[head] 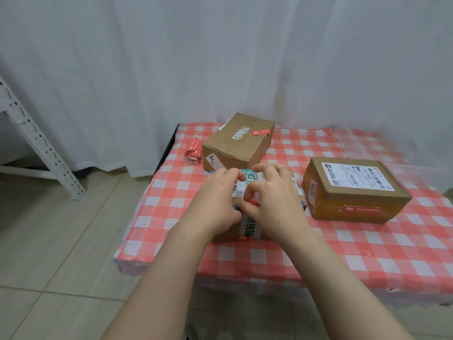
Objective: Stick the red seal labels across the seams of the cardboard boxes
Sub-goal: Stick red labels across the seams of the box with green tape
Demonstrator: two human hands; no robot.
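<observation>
Bright, even, diffuse light, strongest on the sheer white curtain (220, 57). Only a faint soft shadow under the brown cardboard box with the white shipping label (355, 195). No glare. Smeared blur along the right edge of the red-and-white checked tablecloth (367, 246). Wide-angle bending near the borders.

The desk (318, 246) is covered by a red & white checked cloth (171, 197). The cloth hangs a little over the front and left sides and is wrinkled at the front-left corner. Only at the back-left corner does a dark edge of the desk show. Behind the desk a white curtain (220, 57) fills the whole background, w/ soft vertical folds, down to the floor. Left of the desk, well apart, is a white metal rack post (36, 136) w/ rows of holes. It looks slanted in the view and its foot is on the floor. Left & in front of the desk is the floor (49, 241), pale beige tiles w/ thin joint lines.
</observation>
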